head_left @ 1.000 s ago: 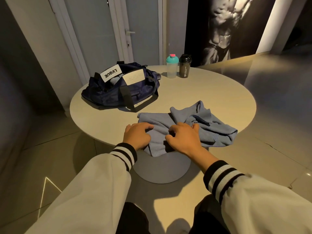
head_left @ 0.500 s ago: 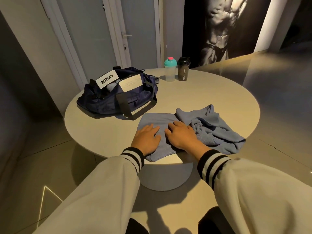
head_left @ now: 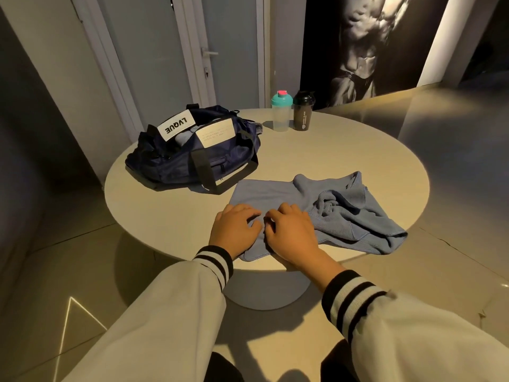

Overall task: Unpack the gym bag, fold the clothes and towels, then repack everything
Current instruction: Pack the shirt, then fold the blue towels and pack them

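Round beige tabletop [head_left: 344,150] under warm side light, and at its near edge a soft blue-grey terry towel [head_left: 264,194], flat on the left, bunched toward the right, with left hand [head_left: 234,230] resting loose-fingered on it and right hand [head_left: 292,234] touching alongside, knuckles bent, pinch or mere press impossible to tell. Likely light, limp and clingy rather than slippery, so best taken by the hemmed corners and drawn taut before folding. Farther back, a slumped navy fabric duffel bag [head_left: 176,169] just beyond the towel, then a teal-lidded clear shaker [head_left: 281,113] beside a black shaker bottle [head_left: 303,113].
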`<action>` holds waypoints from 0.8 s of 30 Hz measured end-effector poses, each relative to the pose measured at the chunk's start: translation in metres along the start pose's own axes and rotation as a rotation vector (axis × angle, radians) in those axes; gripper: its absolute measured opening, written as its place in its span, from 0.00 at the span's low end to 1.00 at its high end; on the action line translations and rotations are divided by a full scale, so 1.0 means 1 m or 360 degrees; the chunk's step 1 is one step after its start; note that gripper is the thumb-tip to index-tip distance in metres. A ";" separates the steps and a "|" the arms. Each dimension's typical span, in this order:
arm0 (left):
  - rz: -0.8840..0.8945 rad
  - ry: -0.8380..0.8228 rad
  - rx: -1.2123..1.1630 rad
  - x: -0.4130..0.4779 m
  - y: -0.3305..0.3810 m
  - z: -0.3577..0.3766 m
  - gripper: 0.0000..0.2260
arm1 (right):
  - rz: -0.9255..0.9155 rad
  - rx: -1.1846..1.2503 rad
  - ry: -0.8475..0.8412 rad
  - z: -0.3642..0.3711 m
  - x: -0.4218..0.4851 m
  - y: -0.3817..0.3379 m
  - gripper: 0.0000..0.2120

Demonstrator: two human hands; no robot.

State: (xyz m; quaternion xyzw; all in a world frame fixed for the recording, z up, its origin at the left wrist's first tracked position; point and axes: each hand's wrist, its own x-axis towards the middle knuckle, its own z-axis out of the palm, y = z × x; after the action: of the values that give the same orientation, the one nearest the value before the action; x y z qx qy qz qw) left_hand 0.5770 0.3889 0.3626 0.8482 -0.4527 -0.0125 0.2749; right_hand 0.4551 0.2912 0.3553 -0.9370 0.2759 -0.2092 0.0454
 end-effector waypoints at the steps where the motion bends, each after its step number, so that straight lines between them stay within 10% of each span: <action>1: -0.0010 -0.0031 -0.0029 -0.005 -0.001 -0.001 0.17 | 0.0013 0.0005 -0.0017 -0.002 -0.004 0.001 0.17; 24: -0.0018 -0.0325 -0.0120 -0.046 0.052 -0.012 0.18 | 0.0014 0.0315 0.0069 -0.035 -0.060 0.009 0.12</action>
State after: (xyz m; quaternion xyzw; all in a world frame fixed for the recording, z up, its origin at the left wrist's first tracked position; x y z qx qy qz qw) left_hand 0.5136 0.4075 0.3869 0.8341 -0.4726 -0.1175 0.2590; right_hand 0.3910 0.3171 0.3633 -0.9220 0.2588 -0.2555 0.1328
